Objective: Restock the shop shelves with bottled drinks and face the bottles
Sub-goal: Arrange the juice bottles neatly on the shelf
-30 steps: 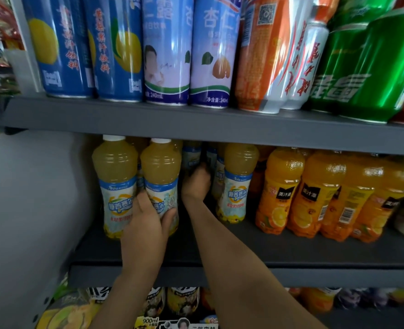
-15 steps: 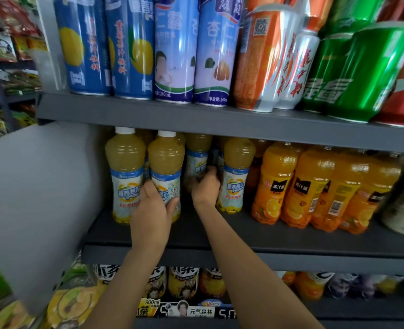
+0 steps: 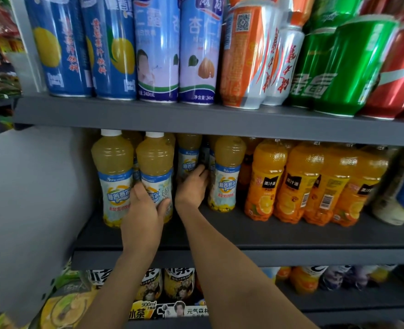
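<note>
Pale yellow juice bottles with white caps and blue-white labels stand at the left of the dark middle shelf. My left hand is wrapped around the lower label of the second front bottle. Beside it stands the leftmost bottle. My right hand reaches deeper into the gap and grips a bottle in the second row, its fingers partly hidden behind it. Another front bottle stands just right of that hand.
Orange juice bottles fill the shelf to the right. Tall blue, orange, green and red cans line the shelf above, close over the bottle caps. A grey side panel walls the left. Tea bottles stand below.
My right hand has drawn back from deep in the shelf with the rear bottle coming forward. My left hand stays on the second front bottle. The camera has shifted slightly back and left.
</note>
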Tool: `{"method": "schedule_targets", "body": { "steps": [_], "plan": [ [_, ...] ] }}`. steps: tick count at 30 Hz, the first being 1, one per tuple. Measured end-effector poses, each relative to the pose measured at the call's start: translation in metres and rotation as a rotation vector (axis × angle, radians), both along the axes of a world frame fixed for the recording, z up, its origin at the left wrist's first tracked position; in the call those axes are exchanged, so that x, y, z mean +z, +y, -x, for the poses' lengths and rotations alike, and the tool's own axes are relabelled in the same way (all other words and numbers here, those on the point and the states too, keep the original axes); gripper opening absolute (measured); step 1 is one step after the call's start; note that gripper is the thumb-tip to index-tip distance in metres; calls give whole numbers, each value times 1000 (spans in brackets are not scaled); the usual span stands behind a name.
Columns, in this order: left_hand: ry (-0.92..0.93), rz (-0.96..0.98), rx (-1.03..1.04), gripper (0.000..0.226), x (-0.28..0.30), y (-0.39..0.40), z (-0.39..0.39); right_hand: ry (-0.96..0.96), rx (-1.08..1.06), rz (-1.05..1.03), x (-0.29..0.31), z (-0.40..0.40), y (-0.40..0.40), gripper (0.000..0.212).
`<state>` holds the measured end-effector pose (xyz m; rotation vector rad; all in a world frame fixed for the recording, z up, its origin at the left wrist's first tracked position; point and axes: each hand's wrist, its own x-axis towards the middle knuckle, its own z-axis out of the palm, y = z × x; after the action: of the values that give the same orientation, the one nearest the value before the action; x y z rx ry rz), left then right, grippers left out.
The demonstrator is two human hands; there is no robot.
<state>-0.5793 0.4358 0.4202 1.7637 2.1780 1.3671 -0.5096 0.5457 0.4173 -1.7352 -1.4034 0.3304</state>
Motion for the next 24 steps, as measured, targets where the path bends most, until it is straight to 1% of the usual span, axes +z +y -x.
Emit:
{"method": "schedule_targets", "body": {
  "steps": [4,9,14,15,16,18,19,20,21,22,24],
  "plan": [
    [-1,-2,-1,53,1,-1,-1,-47,10,8,-3,-3,1,60],
    [4,0,3,53,1,-1,-1,-134,14,3,-6,-5,4,55],
    [28,-1,27,53,2,-1,-1,-68,16,-8,1,0,0,53],
    [35,-3,27,53,2,-1,-1,-60,36,-57,1,-1,-9,54],
    [41,-9,20,52,2,-1,-1,-64,61,-157,1,-5,-23,56],
    [40,-24,0,49,0,-1,0,-93,96,-448,2,-18,-55,57],
    [33,-29,-7,49,0,-2,0,-102,74,-576,1,-27,-69,56],
    [29,-34,-13,49,0,-2,0,-107,26,-655,-1,-37,-78,57],
    [30,-38,-14,49,0,-2,0,-112,-35,-670,-3,-47,-83,60],
    [30,-36,-9,50,0,-2,0,-111,-88,-627,-5,-56,-84,66],
    [21,-31,-3,52,1,-2,0,-45,-97,-422,-7,-67,-78,77]
  ]
}}
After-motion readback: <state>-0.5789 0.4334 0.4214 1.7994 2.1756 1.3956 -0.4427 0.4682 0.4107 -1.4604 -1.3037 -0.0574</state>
